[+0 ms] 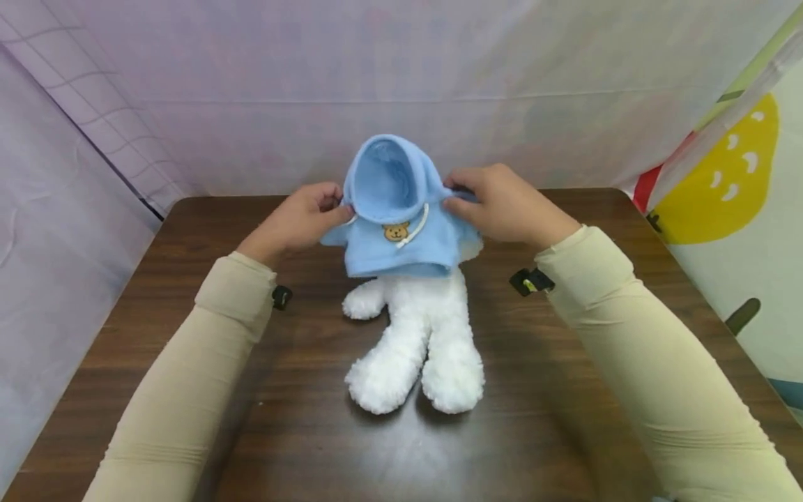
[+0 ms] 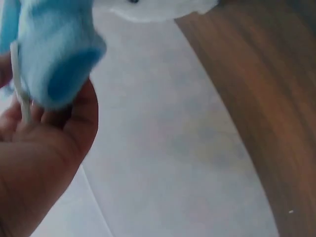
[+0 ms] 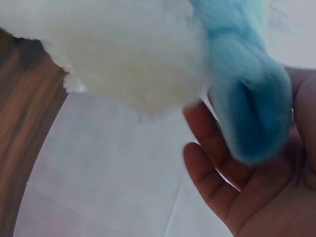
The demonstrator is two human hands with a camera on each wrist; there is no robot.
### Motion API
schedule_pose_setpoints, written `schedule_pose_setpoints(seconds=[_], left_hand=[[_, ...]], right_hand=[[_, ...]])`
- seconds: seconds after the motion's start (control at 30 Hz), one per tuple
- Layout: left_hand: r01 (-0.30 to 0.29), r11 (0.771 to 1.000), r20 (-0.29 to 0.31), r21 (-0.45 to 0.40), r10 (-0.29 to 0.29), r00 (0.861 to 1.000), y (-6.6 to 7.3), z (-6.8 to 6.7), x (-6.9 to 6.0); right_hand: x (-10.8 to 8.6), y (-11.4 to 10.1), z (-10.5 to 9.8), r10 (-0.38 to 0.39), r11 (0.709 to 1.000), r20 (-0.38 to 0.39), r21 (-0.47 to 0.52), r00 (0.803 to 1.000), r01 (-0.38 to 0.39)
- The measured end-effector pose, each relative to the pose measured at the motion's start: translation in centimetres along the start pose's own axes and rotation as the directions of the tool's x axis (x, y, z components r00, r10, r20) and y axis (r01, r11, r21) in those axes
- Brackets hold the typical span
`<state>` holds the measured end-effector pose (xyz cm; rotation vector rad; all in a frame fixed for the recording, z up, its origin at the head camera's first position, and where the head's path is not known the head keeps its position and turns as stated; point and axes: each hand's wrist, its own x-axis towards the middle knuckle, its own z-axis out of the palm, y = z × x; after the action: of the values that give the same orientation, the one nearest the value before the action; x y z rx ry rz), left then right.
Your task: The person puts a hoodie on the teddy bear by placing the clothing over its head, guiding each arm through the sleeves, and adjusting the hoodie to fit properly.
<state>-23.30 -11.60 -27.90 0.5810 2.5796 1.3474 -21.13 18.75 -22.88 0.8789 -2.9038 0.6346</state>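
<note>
Hiding part of a plush toy (image 1: 414, 314) on the table (image 1: 301, 432) before a curtain (image 1: 376, 63), the blue hoodie (image 1: 383, 254) is pinched at either side by left hand (image 1: 304, 216) and right hand (image 1: 502, 206), sleeved arms (image 1: 169, 390) stretched forward.

Light blue all over the hoodie (image 1: 401, 258), with brown for its bear-face patch (image 1: 396, 231) and white for its drawstring (image 1: 415, 231). Plain white on the plush toy (image 1: 414, 310). Dark brown, streaked with grain, across the table (image 1: 314, 432). Beige on the sleeves (image 1: 169, 390). Yellow with white flecks on the printed shape (image 1: 709, 199).
</note>
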Motion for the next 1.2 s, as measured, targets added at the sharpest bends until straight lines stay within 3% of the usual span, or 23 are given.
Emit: schedule_pose_setpoints(seconds=[0.1, 0.2, 0.3, 0.4, 0.53, 0.63, 0.73, 0.8, 0.9, 1.0, 1.07, 1.13, 1.2], left_hand=[[-0.011, 0.998, -0.104, -0.057, 0.005, 0.995, 0.9, -0.5, 1.2], [-0.034, 0.995, -0.203, -0.089, 0.015, 0.979, 1.8, -0.9, 2.6], [-0.052, 0.994, -0.295, -0.096, 0.021, 0.955, 2.7, -1.3, 3.9], [-0.070, 0.994, -0.385, -0.080, 0.034, 0.922, 3.0, -1.4, 5.1], [-0.093, 0.994, -0.470, -0.057, 0.056, 0.881, 1.8, -0.9, 6.8], [-0.084, 0.996, -0.490, -0.016, 0.065, 0.869, -0.1, 0.4, 7.7], [-0.015, 0.992, -0.469, 0.129, 0.075, 0.880, -2.1, 2.0, 8.0], [0.059, 0.973, -0.451, 0.223, 0.049, 0.891, -3.1, 3.1, 7.9], [0.198, 0.936, -0.404, 0.291, -0.068, 0.912, -3.9, 4.5, 7.5], [0.301, 0.901, -0.383, 0.312, -0.171, 0.908, -4.3, 5.2, 7.1], [0.285, 0.893, -0.375, 0.348, -0.146, 0.915, -4.5, 5.2, 6.8], [0.217, 0.893, -0.327, 0.395, -0.085, 0.941, -4.7, 5.2, 6.6], [0.143, 0.882, -0.230, 0.450, -0.040, 0.972, -5.0, 5.1, 6.4]], right_hand=[[1.0, 0.1, -1.1, 0.050, 0.998, -0.066, 0.039, 0.997, -0.047], [2.2, 0.4, -2.1, 0.114, 0.990, -0.133, 0.101, 0.985, -0.101], [3.5, 0.8, -2.6, 0.177, 0.976, -0.210, 0.166, 0.962, -0.143], [5.1, 1.5, -2.4, 0.222, 0.964, -0.281, 0.209, 0.934, -0.166], [7.3, 3.0, -0.5, 0.244, 0.956, -0.336, 0.242, 0.910, -0.167], [8.4, 4.6, 1.9, 0.261, 0.945, -0.329, 0.281, 0.907, -0.170], [8.7, 6.5, 4.8, 0.303, 0.923, -0.273, 0.321, 0.913, -0.210], [8.5, 7.5, 6.6, 0.333, 0.904, -0.206, 0.348, 0.920, -0.250], [7.9, 8.8, 8.7, 0.383, 0.872, -0.086, 0.363, 0.920, -0.329], [7.3, 9.3, 10.0, 0.396, 0.875, -0.014, 0.310, 0.918, -0.372], [7.0, 9.4, 10.4, 0.369, 0.902, -0.032, 0.255, 0.929, -0.350], [6.7, 9.5, 10.5, 0.299, 0.939, -0.080, 0.202, 0.951, -0.278], [6.5, 9.7, 10.8, 0.224, 0.964, -0.103, 0.167, 0.969, -0.206]])
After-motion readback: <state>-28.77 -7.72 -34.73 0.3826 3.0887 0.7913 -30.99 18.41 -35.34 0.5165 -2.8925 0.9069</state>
